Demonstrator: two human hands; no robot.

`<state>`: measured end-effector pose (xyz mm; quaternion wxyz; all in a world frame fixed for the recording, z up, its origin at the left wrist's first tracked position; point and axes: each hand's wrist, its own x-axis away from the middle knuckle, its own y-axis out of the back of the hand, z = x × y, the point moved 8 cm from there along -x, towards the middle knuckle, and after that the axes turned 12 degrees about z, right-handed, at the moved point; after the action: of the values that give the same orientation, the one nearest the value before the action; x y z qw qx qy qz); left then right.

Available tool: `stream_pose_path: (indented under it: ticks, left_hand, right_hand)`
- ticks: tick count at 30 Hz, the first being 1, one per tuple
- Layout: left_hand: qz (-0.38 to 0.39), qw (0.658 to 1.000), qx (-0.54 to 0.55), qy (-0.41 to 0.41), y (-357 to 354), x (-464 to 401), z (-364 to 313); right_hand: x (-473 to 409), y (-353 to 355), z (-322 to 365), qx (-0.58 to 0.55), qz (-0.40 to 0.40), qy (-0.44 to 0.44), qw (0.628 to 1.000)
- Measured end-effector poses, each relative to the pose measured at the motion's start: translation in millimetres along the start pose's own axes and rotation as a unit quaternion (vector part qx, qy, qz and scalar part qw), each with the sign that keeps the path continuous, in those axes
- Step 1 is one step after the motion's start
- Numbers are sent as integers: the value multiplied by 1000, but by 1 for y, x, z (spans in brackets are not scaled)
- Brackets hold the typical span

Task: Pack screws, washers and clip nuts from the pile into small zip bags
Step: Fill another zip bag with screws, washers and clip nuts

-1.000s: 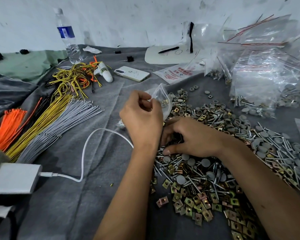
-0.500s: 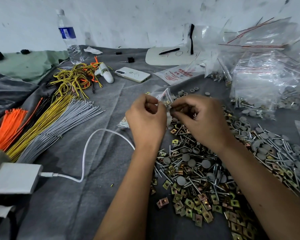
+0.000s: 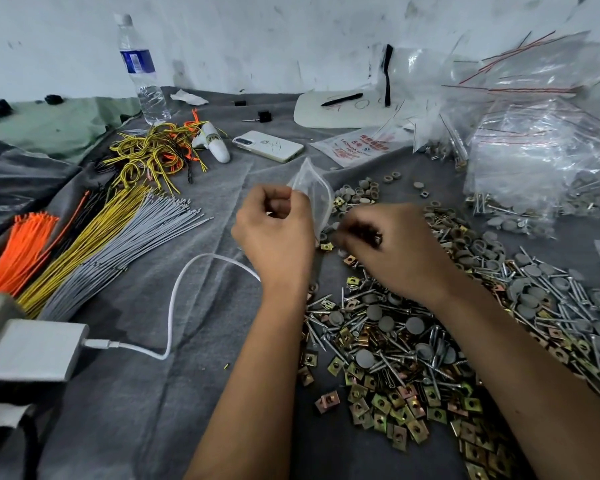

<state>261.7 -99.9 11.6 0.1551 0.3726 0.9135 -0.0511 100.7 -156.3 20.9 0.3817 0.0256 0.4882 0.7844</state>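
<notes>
Hundreds of loose fasteners form the mixed pile of silver screws, grey round washers and brass-coloured square clip nuts (image 3: 413, 348), spread over the grey cloth-covered worktop (image 3: 153, 393) at near right and running back toward the far right. White power adapter (image 3: 32, 351) at near left, its white cable (image 3: 174, 306) looping across the cloth toward the forearms. Left hand (image 3: 274, 237): fingers curled, pinching the edge of a small clear zip bag (image 3: 314, 195), held upright just above the far edge of the pile. Right hand (image 3: 392, 247): blurred, fingers curled downward over the pile just beside the bag; whether it holds any piece, cannot tell. Left of the hands: fanned bundles of orange, yellow and grey cable ties (image 3: 94, 247). Beyond them: tangle of yellow and orange wires (image 3: 153, 154), white smartphone lying flat (image 3: 267, 145), printed plastic packet (image 3: 357, 147). Far right: heap of clear zip bags with red seal lines (image 3: 534, 143), some filled with fasteners. Far back: clear plastic water bottle with blue label (image 3: 141, 71), upright near the white wall, and a white board with a black pen on it (image 3: 340, 107)
</notes>
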Motion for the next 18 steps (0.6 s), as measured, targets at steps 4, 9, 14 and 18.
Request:
stream_pose_path:
  ticks: [4, 9, 14, 18]
  left_hand:
    - [-45, 999, 22, -4, 9, 0, -3]
    - [-40, 999, 18, -1, 8, 1, -2]
    - [0, 1000, 3, -7, -2, -1, 3]
    - [74, 996, -44, -33, -23, 6, -1]
  right_hand:
    - [-4, -53, 11, 42, 244, 48, 968]
    - [-7, -53, 8, 33, 235, 32, 971]
    - [5, 18, 11, -26, -85, 65, 994]
    - [10, 33, 10, -16, -161, 75, 984]
